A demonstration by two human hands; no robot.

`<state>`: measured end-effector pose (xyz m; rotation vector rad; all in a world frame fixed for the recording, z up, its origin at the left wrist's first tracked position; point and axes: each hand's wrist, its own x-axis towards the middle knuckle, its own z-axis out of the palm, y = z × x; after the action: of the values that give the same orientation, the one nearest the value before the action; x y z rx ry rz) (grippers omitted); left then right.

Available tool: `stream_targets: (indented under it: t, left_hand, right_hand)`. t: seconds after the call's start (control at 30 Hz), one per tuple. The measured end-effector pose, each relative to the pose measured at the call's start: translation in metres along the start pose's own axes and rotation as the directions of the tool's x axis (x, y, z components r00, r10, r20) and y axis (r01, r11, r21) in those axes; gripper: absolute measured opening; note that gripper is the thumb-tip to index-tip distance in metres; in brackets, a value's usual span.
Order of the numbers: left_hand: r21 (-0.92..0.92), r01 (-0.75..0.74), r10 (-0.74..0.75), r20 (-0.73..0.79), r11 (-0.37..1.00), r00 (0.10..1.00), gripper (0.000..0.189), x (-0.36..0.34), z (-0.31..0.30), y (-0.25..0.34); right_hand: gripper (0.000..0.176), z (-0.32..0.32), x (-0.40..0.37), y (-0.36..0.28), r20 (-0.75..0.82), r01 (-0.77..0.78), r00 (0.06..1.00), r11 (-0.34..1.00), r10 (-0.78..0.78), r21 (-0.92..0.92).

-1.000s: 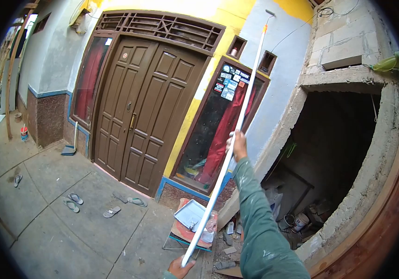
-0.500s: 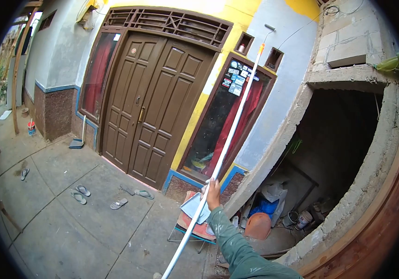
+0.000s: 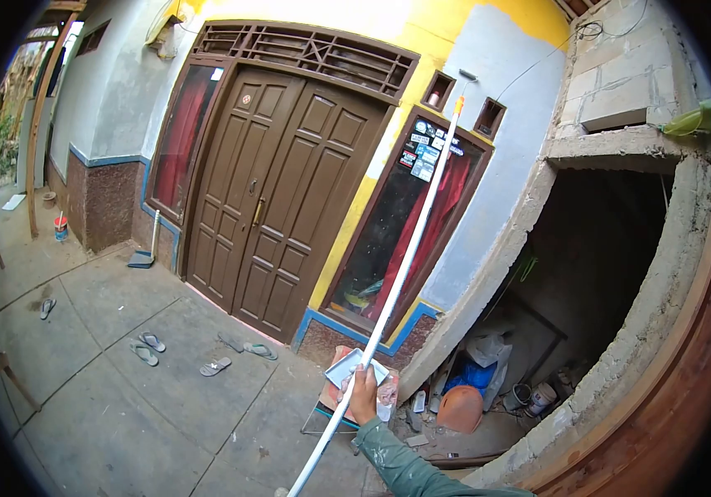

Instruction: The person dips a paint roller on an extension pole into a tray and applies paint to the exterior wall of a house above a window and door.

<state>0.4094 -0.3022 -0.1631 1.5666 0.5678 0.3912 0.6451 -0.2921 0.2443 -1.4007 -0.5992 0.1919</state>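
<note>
My right hand (image 3: 362, 396), its green sleeve spattered with pale paint, is wrapped round a long white pole (image 3: 409, 257). The pole slants up and away from the bottom edge to an orange end piece (image 3: 459, 105). A small paint roller (image 3: 468, 76) tops it, at the grey-blue painted wall (image 3: 500, 62) above the window. Behind my hand a light paint tray (image 3: 336, 369) rests on a low stool with a reddish top (image 3: 386, 406), partly hidden by the pole and hand. My left hand is out of view.
Brown double doors (image 3: 277, 199) and a window with stickers (image 3: 389, 232) face me. Several sandals (image 3: 215, 367) lie on the concrete floor. A dustpan (image 3: 142, 258) stands by the wall. To the right, a dark opening holds bags, buckets and an orange-brown rounded object (image 3: 460, 409).
My right hand has moved down and towards me with the pole. The roller has come lower on the wall, nearer the small vent, and more of the paint tray shows.
</note>
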Motion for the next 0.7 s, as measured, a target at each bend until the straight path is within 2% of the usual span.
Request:
stream_targets:
  t: [0.13,0.3,0.4,0.57,0.63,0.7]
  left_hand:
    - [0.026,0.04,-0.04,-0.014,0.999,0.999,0.028,-0.004,-0.01,0.016]
    - [0.053,0.092,-0.09,-0.026,0.994,0.996,0.029,-0.009,-0.018,0.043]
    - [0.07,0.119,-0.117,-0.032,0.99,0.993,0.03,-0.009,-0.02,0.056]
    - [0.092,0.152,-0.15,-0.032,0.984,0.988,0.031,-0.003,-0.013,0.056]
    - [0.142,0.012,0.011,-0.16,0.99,0.987,0.034,0.006,-0.005,0.044]
    - [0.107,0.007,0.008,-0.135,0.994,0.991,0.035,0.006,-0.01,0.042]
  right_hand:
    - [0.029,0.003,0.009,0.009,-0.046,-0.029,0.999,0.999,0.027,-0.045]
    - [0.03,0.008,0.035,-0.006,-0.055,0.014,0.998,0.999,-0.011,0.044]
    - [0.031,0.007,0.061,-0.017,-0.062,0.069,0.996,0.997,-0.068,0.029]
    - [0.033,0.016,0.072,-0.044,-0.108,0.125,0.988,0.987,-0.113,0.104]
    - [0.032,0.016,0.063,-0.036,-0.099,0.112,0.99,0.987,-0.101,0.116]
    - [0.03,0.014,0.049,-0.014,-0.013,0.066,0.998,0.99,-0.065,0.122]
